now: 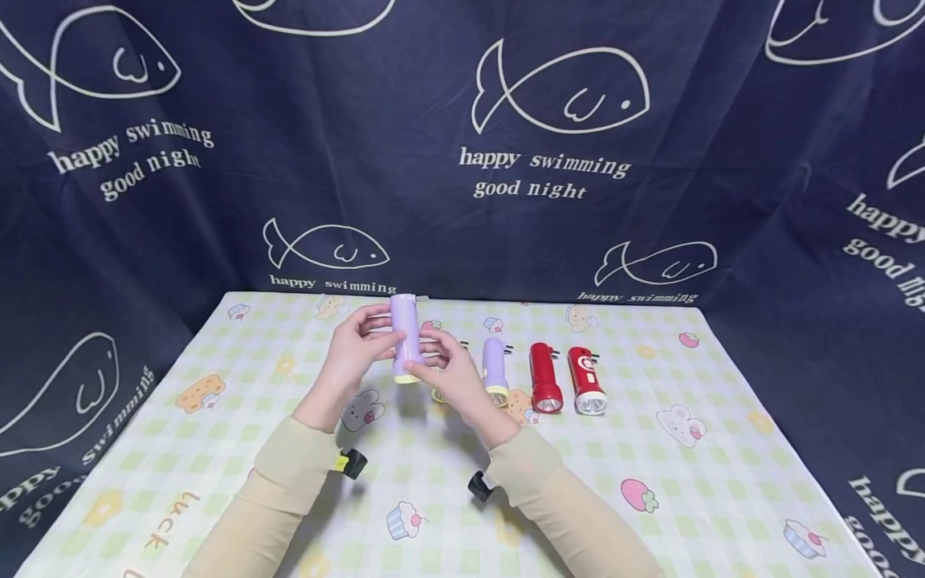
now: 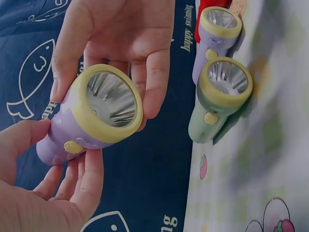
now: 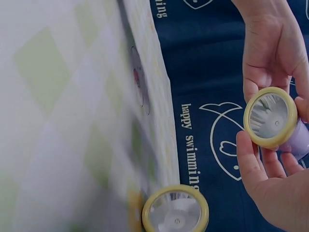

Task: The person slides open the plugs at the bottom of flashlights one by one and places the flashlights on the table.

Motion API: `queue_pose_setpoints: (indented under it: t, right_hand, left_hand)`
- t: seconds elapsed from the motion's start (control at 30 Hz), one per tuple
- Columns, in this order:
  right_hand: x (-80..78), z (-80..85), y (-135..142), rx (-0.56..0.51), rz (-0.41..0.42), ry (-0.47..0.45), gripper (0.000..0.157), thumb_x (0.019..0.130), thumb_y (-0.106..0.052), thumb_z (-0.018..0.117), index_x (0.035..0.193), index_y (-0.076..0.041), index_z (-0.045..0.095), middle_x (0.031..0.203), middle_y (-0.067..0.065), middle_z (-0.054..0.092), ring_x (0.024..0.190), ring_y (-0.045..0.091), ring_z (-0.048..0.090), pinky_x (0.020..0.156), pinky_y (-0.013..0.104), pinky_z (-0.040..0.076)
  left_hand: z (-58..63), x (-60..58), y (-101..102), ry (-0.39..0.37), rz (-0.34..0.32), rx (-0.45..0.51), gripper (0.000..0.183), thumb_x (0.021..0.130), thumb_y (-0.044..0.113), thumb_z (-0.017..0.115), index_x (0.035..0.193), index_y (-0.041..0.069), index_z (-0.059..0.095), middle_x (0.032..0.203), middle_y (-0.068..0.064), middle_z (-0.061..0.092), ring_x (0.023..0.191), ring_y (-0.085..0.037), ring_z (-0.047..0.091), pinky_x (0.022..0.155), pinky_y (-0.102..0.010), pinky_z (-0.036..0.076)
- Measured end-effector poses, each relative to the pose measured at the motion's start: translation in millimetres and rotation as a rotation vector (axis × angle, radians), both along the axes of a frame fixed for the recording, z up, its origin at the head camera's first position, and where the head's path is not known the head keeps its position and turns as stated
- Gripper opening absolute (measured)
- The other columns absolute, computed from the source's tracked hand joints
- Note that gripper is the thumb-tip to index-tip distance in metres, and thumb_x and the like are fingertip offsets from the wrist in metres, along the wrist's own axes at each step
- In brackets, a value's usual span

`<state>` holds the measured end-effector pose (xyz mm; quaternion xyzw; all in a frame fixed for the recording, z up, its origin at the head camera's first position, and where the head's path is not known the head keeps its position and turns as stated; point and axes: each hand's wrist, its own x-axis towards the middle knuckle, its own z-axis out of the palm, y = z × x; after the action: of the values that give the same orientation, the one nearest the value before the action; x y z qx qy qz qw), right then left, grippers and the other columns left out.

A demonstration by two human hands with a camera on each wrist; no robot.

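A purple flashlight with a yellow lens rim is held above the table, lens end down. My left hand grips its upper body from the left, thumb across the near side. From the right, my right hand holds it lower down, close to the rim. Its yellow switch and reflector show in the left wrist view. Beneath and right of the hands lies a green flashlight with a yellow rim, mostly hidden by my right hand in the head view.
To the right, a second purple flashlight, a red one and a red one with a white rim lie in a row, plug prongs sticking out. A checked cloth covers the table; a dark blue curtain hangs behind.
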<state>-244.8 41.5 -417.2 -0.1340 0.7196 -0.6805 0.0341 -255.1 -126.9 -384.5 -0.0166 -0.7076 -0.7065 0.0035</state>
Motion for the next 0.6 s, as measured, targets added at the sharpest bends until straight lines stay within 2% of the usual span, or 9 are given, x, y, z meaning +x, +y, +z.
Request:
queue_pose_setpoints:
  t: [0.2, 0.43, 0.6]
  right_hand:
    - [-6.1, 1.1, -6.4, -0.058, -0.02, -0.096, 0.057, 0.083, -0.008, 0.071, 0.134, -0.004, 0.046, 0.12, 0.02, 0.06, 0.092, 0.017, 0.064, 0.079, 0.027, 0.056]
    - [-12.1, 5.3, -8.4, -0.142, -0.008, -0.152, 0.054, 0.084, -0.009, 0.07, 0.132, -0.003, 0.047, 0.117, 0.018, 0.059, 0.095, 0.018, 0.064, 0.086, 0.044, 0.055]
    - [-17.4, 3.3, -12.3, -0.183, 0.007, -0.178, 0.052, 0.084, -0.01, 0.07, 0.13, -0.002, 0.048, 0.114, 0.016, 0.059, 0.091, 0.017, 0.063, 0.087, 0.046, 0.054]
  left_hand:
    - [-3.9, 3.8, -4.7, -0.001, -0.012, -0.07, 0.044, 0.086, 0.011, 0.068, 0.127, 0.002, 0.054, 0.125, -0.016, 0.058, 0.094, -0.012, 0.062, 0.077, -0.027, 0.057]
    - [-9.3, 10.5, -6.4, -0.008, -0.045, -0.119, 0.044, 0.086, 0.011, 0.066, 0.128, 0.004, 0.054, 0.125, -0.017, 0.057, 0.096, -0.015, 0.061, 0.078, -0.027, 0.057]
    - [-13.8, 12.2, -8.5, 0.0, -0.042, -0.098, 0.049, 0.086, 0.012, 0.068, 0.131, 0.005, 0.052, 0.126, -0.018, 0.055, 0.092, -0.012, 0.062, 0.078, -0.027, 0.057]
